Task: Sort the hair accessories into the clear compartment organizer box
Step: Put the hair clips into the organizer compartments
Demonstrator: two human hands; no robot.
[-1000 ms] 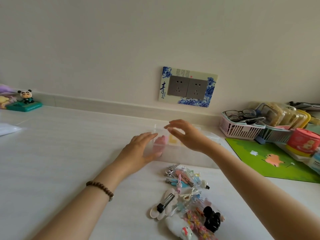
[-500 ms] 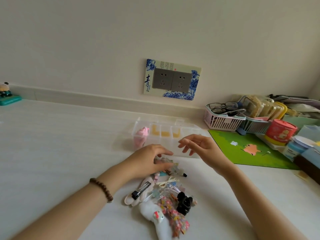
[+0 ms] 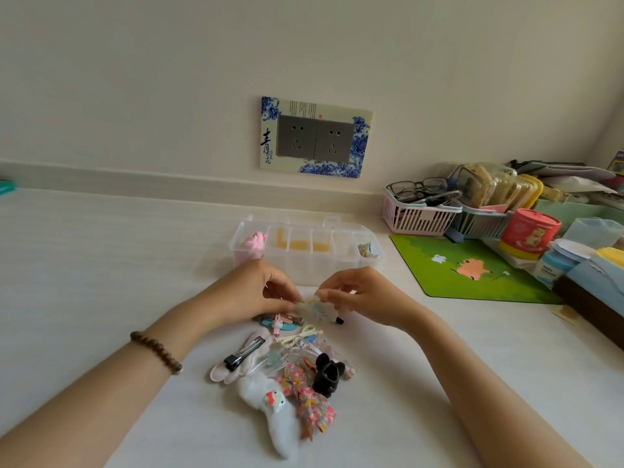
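Left hand (image 3: 256, 292) and right hand (image 3: 363, 293) together just in front of the organizer box (image 3: 305, 253), fingertips of both pinching one pale, translucent clip (image 3: 314, 307). Pile of hair accessories (image 3: 287, 369) nearer than the box, under the hands. Pink piece (image 3: 254, 244) in the box's leftmost compartment.

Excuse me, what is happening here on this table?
A person is sorting hair accessories. Both hands, left hand and right hand, hold a small pale clip between the fingertips, above the pile of hair accessories. Behind stands the clear organizer box; a pink item already lies in its leftmost compartment. Most pieces are not sorted yet.
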